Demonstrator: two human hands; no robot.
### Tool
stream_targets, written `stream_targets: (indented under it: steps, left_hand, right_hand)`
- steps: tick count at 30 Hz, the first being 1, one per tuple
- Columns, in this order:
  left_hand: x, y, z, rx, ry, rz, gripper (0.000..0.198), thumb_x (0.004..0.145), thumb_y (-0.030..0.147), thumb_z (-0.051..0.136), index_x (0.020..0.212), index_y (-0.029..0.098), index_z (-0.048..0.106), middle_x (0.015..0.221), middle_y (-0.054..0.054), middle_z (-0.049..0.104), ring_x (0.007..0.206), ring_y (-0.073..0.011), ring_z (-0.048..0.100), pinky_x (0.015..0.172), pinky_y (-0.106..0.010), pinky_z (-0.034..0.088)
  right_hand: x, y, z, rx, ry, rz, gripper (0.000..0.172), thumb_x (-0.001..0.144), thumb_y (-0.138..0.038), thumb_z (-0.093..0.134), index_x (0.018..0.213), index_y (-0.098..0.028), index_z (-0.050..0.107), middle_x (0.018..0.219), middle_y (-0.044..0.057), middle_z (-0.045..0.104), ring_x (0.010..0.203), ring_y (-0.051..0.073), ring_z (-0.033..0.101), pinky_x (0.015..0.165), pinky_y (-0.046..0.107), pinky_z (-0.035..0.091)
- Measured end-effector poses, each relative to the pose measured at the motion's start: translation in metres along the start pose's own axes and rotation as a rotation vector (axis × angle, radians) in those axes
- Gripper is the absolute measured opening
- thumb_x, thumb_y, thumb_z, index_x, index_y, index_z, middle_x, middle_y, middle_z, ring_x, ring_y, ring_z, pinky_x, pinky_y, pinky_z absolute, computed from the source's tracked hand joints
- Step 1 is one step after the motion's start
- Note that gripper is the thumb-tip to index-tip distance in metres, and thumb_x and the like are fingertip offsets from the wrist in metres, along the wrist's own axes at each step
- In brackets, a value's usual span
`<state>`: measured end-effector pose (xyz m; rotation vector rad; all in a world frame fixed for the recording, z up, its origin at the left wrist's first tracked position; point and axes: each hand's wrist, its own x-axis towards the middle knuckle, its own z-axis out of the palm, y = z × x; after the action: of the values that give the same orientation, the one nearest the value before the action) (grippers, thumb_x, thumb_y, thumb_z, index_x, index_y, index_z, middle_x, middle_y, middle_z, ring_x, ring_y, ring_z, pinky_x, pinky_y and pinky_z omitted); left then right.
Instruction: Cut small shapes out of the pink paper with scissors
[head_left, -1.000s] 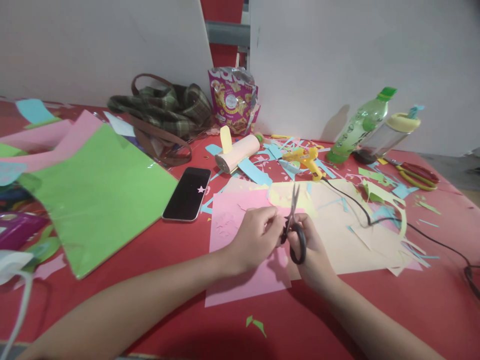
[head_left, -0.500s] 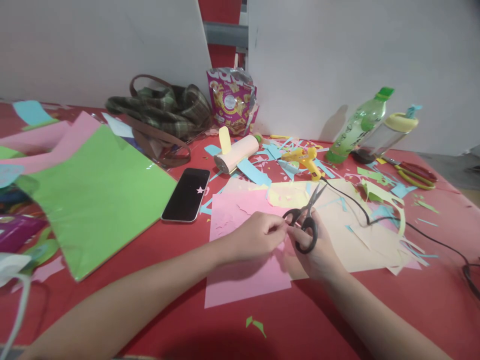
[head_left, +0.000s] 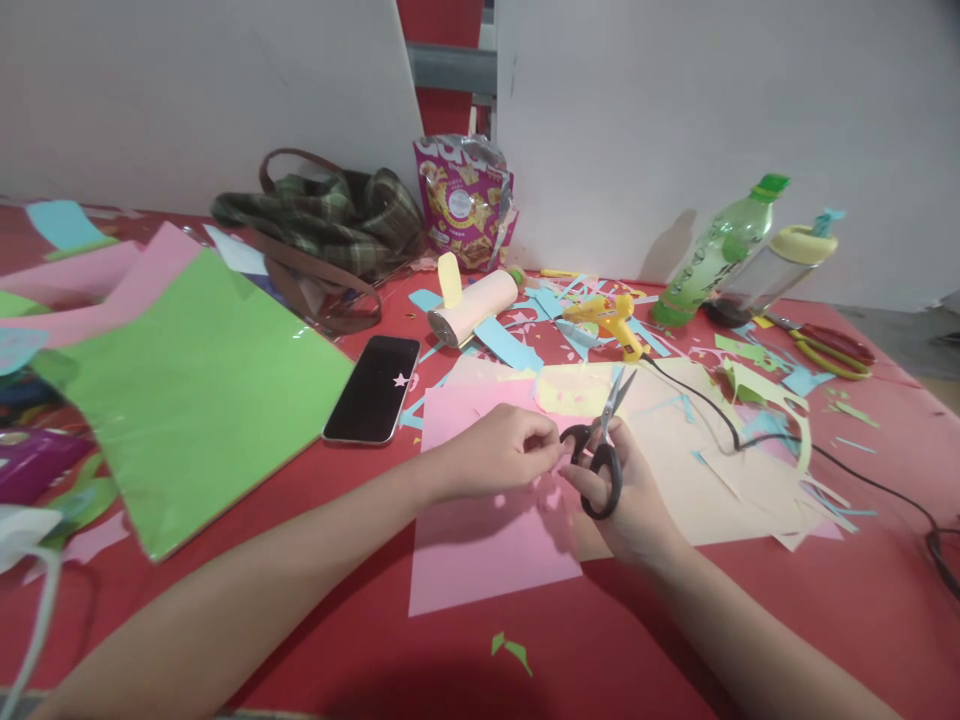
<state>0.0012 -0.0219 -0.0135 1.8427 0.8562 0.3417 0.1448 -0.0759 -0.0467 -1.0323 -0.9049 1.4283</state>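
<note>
My right hand (head_left: pixel 626 490) is closed on black-handled scissors (head_left: pixel 606 450), whose slightly parted blades point up and away from me. Its thumb and a finger also meet a small pink paper piece (head_left: pixel 559 465). The fingers of my left hand (head_left: pixel 517 450) pinch the same piece from the other side; its exact shape is too small to tell. Both hands hover over a pink paper sheet (head_left: pixel 487 560), with a cream sheet (head_left: pixel 675 490) to its right. A pink paper star (head_left: pixel 401 380) rests on a black phone (head_left: pixel 373 390) to the left.
A yellow glue gun (head_left: pixel 611 318) with a black cord lies among paper scraps. Behind stand a cardboard tube (head_left: pixel 476 305), a snack bag (head_left: pixel 466 205), a green bottle (head_left: pixel 720 250) and a tilted cup (head_left: pixel 772 275). Green paper (head_left: pixel 210 400) covers the left side; pliers (head_left: pixel 832 345) lie right.
Both hands have shifted slightly left. The scissors have turned a little more upright, and the pink piece between the fingers shows more clearly.
</note>
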Motion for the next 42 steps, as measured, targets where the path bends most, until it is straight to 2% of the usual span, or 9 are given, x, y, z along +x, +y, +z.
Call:
stream_targets:
  steps: [4,7,10,14,16,20,28,42]
  left_hand:
    - [0.0022,0.0021,-0.0014,0.038,0.125,0.025,0.02,0.073,0.024,0.037,0.056,0.015,0.044,0.054,0.003,0.045,0.049,-0.0078,0.042,0.046,-0.019,0.034]
    - [0.0033,0.0025,-0.0026,0.068,0.194,0.013,0.024,0.076,0.026,0.034,0.058,0.015,0.047,0.055,0.003,0.044,0.049,-0.0074,0.039,0.047,-0.019,0.032]
    - [0.0031,0.0012,-0.0026,0.037,0.137,-0.015,0.027,0.077,0.03,0.033,0.061,0.015,0.049,0.055,0.003,0.044,0.048,-0.0074,0.04,0.046,-0.019,0.031]
    - [0.0024,-0.0021,-0.0008,0.015,0.021,0.015,0.022,0.076,0.031,0.039,0.067,0.015,0.052,0.06,0.002,0.052,0.052,-0.0086,0.045,0.049,-0.019,0.034]
    - [0.0026,-0.0035,-0.0001,0.027,0.002,0.021,0.023,0.076,0.031,0.039,0.067,0.015,0.052,0.059,0.002,0.052,0.05,-0.0079,0.044,0.047,-0.019,0.033]
    - [0.0032,-0.0039,-0.0002,0.056,0.013,0.033,0.027,0.078,0.033,0.038,0.063,0.014,0.052,0.057,0.002,0.05,0.049,-0.0073,0.043,0.046,-0.018,0.032]
    - [0.0026,-0.0035,-0.0009,0.063,0.002,0.024,0.031,0.078,0.036,0.037,0.063,0.014,0.053,0.057,0.001,0.052,0.048,-0.0074,0.044,0.044,-0.018,0.033]
    - [0.0023,-0.0025,0.0024,0.047,0.038,0.028,0.029,0.078,0.035,0.038,0.061,0.014,0.05,0.057,0.002,0.052,0.046,-0.0062,0.043,0.045,-0.019,0.032]
  right_hand:
    - [0.0003,-0.001,0.001,-0.019,0.053,-0.013,0.029,0.062,-0.009,0.062,0.071,-0.022,0.038,0.075,-0.004,0.051,0.055,0.007,0.045,0.046,0.018,0.036]
    - [0.0009,-0.001,0.0009,-0.011,0.099,-0.025,0.03,0.061,-0.008,0.062,0.069,-0.022,0.037,0.072,-0.005,0.05,0.051,0.006,0.042,0.044,0.018,0.034]
    - [0.0014,-0.0006,0.0005,0.001,0.122,-0.032,0.03,0.061,-0.008,0.062,0.069,-0.022,0.037,0.07,-0.005,0.05,0.051,0.006,0.041,0.044,0.018,0.033]
    - [0.0017,-0.0002,0.0002,0.032,0.113,-0.049,0.029,0.062,-0.008,0.062,0.07,-0.022,0.038,0.069,-0.005,0.051,0.055,0.007,0.042,0.047,0.018,0.033]
    - [0.0018,-0.0003,0.0,0.039,0.108,-0.049,0.029,0.063,-0.007,0.062,0.07,-0.022,0.038,0.069,-0.005,0.051,0.056,0.007,0.043,0.048,0.019,0.034]
    - [0.0019,0.0004,-0.0007,0.041,0.108,-0.049,0.029,0.063,-0.006,0.061,0.07,-0.022,0.038,0.069,-0.005,0.051,0.056,0.007,0.043,0.05,0.02,0.035]
    - [0.003,0.0029,-0.0021,0.043,0.125,-0.081,0.029,0.063,-0.006,0.06,0.073,-0.023,0.039,0.072,-0.005,0.052,0.068,0.012,0.05,0.06,0.026,0.04]
    - [0.0034,0.002,-0.0015,0.021,0.163,-0.108,0.028,0.062,-0.007,0.061,0.072,-0.023,0.04,0.071,-0.005,0.052,0.07,0.012,0.051,0.059,0.025,0.04]
